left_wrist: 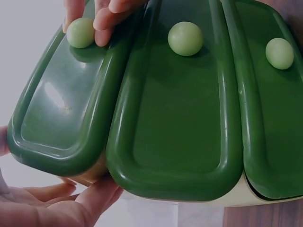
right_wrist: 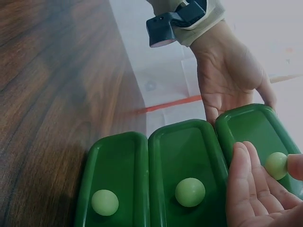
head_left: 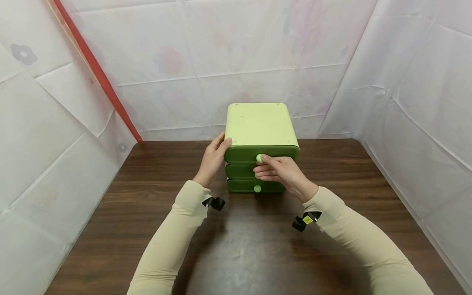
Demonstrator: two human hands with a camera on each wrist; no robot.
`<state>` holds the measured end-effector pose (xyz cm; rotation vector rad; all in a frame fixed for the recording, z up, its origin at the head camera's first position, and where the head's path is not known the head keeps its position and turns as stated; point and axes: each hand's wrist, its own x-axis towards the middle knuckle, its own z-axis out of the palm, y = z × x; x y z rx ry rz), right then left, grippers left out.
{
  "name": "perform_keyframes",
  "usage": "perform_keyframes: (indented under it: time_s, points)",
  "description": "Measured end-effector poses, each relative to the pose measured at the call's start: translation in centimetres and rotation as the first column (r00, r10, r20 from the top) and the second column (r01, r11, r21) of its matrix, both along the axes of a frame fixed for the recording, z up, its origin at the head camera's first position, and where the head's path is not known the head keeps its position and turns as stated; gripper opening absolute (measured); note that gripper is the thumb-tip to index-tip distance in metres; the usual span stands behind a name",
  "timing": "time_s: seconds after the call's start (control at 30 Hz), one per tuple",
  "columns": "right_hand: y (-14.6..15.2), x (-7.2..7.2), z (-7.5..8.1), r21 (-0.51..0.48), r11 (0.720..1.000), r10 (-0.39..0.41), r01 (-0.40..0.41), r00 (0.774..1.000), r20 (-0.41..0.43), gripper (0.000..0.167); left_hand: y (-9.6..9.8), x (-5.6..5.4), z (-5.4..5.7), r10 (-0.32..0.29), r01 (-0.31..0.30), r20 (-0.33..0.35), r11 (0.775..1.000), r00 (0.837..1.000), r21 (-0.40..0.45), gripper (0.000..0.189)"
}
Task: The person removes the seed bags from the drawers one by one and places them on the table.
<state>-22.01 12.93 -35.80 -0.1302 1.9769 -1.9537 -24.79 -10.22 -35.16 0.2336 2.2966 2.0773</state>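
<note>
A small drawer box (head_left: 262,123) with a pale green top and three stacked dark green drawers stands on the table. My left hand (head_left: 212,159) rests against its left side, the thumb over the upper front edge; in the left wrist view, the fingers (left_wrist: 52,208) lie along the side wall. With thumb and forefinger, my right hand (head_left: 287,172) pinches the round light green knob (head_left: 259,158) of the top drawer (head_left: 239,155). Its other fingers extend before the middle drawer, partly hiding that knob (left_wrist: 185,39). The bottom drawer's knob (head_left: 257,188) is untouched.
The dark wood table (head_left: 236,246) spreads around the box. White patterned sheeting (head_left: 206,49) hangs behind and at both sides, with a red strip (head_left: 96,69) at the left corner. Each wrist carries a small black camera (head_left: 217,203).
</note>
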Motion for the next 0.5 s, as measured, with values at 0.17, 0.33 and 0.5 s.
perform_keyframes:
  time_s: [0.17, 0.33, 0.5]
  points:
    - [-0.1, 0.3, 0.0, 0.008, 1.0, -0.001, 0.0, 1.0, 0.011, 0.054, -0.2, -0.1, 0.0, -0.029, 0.026, 0.04, 0.997, 0.999, 0.074, 0.067]
    - [0.0, 1.0, 0.0, 0.01, 1.0, 0.015, -0.015, 1.0, 0.013, 0.052, -0.2, 0.2, 0.0, -0.032, 0.029, 0.043, 0.997, 0.999, 0.074, 0.067]
    - [0.3, 1.8, 0.2, 0.012, 1.0, 0.025, -0.025, 1.0, 0.004, 0.052, -0.1, 0.5, 0.0, -0.03, 0.028, 0.038, 0.998, 0.999, 0.054, 0.069]
